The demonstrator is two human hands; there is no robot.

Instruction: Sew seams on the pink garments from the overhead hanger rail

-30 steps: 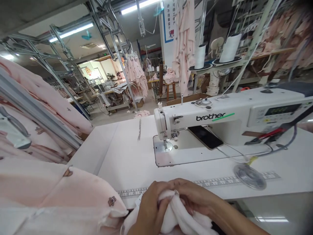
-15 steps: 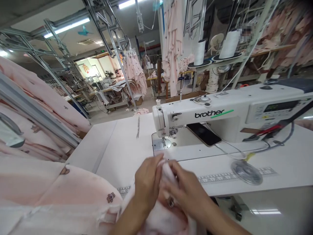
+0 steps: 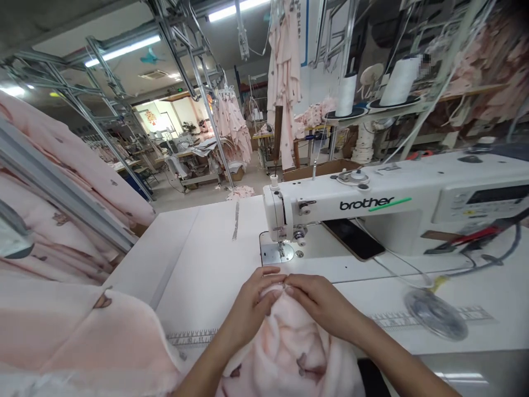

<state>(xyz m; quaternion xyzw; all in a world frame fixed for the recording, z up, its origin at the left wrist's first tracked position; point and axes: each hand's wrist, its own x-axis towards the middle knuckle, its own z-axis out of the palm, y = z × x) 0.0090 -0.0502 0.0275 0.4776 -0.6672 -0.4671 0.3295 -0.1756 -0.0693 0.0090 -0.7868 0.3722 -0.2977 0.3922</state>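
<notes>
Both hands pinch the upper edge of a soft pink fabric piece (image 3: 289,342) with small brown printed figures. My left hand (image 3: 252,303) is closed on its left side, thumb on the near face and fingers behind. From the right, my right hand (image 3: 324,303) grips the same edge, its fingertips almost meeting the left ones. The bunched cloth hangs down toward me over the table's front edge. Just beyond the fingers stands a white sewing machine (image 3: 351,201), its needle and presser foot (image 3: 282,251) above a metal plate. No cloth lies under the foot.
A phone (image 3: 353,237) lies under the machine arm, near a clear round disc (image 3: 436,313) on the ruler strip (image 3: 392,320). More pink fabric (image 3: 115,331) drapes at the left beside a metal rail (image 3: 61,182). Thread cones (image 3: 346,95) stand behind the machine.
The hands have turned from a higher, bunched hold to a pinch side by side along the fabric's edge. More cloth now spreads below them. The view has shifted slightly.
</notes>
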